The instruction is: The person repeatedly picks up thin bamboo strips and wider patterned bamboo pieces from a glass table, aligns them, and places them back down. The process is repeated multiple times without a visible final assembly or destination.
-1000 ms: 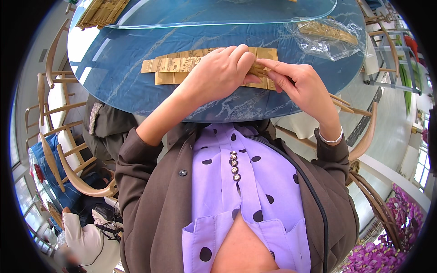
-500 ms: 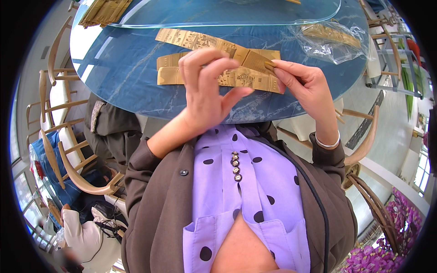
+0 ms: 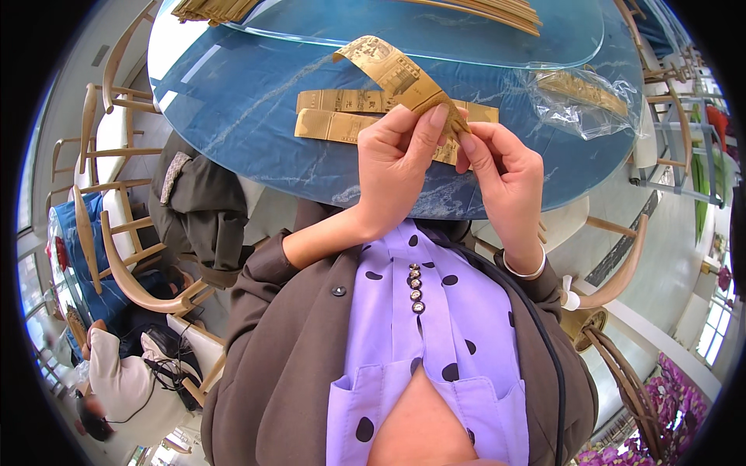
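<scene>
Both my hands are pinched at the near end of a printed gold paper strip (image 3: 392, 74), whose far part curls up and away to the left above the table. My left hand (image 3: 396, 167) has its thumb and fingers closed on the strip. Close beside it, my right hand (image 3: 505, 171) pinches the strip's end, which looks folded or bunched between the fingertips. Under the held strip, two similar gold strips, an upper strip (image 3: 330, 101) and a nearer strip (image 3: 322, 126), lie flat on the blue table (image 3: 233, 147), partly covered by my hands.
A glass turntable (image 3: 435, 53) spans the table's far part. Gold strips are stacked (image 3: 214, 9) at the far left, with long thin golden pieces (image 3: 482, 14) at the far middle. A clear plastic bag (image 3: 587, 97) with gold contents lies right. Wooden chairs (image 3: 148, 299) stand around.
My left hand has moved right and closed on the strip; before, its fingers were apart. The strip's far end now curls up higher. The view has shifted slightly.
</scene>
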A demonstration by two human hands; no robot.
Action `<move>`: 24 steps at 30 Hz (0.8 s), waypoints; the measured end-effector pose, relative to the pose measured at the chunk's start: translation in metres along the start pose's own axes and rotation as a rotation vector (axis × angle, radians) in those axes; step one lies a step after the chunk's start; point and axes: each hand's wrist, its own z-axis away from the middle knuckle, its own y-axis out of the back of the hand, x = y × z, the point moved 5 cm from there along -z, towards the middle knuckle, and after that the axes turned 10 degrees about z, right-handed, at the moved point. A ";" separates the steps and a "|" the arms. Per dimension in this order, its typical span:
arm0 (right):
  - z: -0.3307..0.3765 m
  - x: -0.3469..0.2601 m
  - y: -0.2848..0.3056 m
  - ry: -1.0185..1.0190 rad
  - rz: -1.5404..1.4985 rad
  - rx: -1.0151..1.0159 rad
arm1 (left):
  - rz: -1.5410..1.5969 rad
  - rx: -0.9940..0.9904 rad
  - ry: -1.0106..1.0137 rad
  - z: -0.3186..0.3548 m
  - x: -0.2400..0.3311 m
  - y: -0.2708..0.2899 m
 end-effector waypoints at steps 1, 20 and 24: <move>0.000 -0.002 0.000 0.011 0.023 0.004 | -0.014 -0.009 0.015 0.000 0.003 -0.001; 0.009 -0.026 -0.004 0.157 0.017 0.123 | -0.267 -0.115 -0.341 0.003 0.029 -0.015; 0.007 -0.024 -0.004 0.166 0.069 0.142 | -0.154 -0.032 -0.196 0.003 0.021 -0.006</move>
